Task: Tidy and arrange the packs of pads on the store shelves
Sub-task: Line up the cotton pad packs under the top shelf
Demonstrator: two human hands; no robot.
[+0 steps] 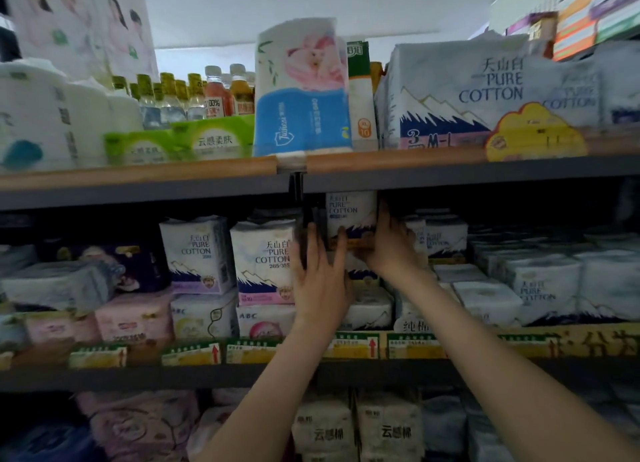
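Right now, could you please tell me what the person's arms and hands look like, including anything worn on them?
Both arms are bare for as far as the head view shows them: no sleeves reach the forearms. The left hand and right hand wear no gloves, and no watch, bracelet or ring can be seen. Fingernails are too blurred to describe.

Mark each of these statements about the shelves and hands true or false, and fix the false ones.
1. Both hands hold one white pack on the middle shelf. True: left hand, right hand.
2. The held pack sits on the top shelf. False: it is just under the top shelf's edge.
3. Drink bottles stand on the top shelf. True.
4. The blue and pink pack up top lies flat. False: it stands upright.
5. The right hand is empty. False: its fingers press the pack's side.
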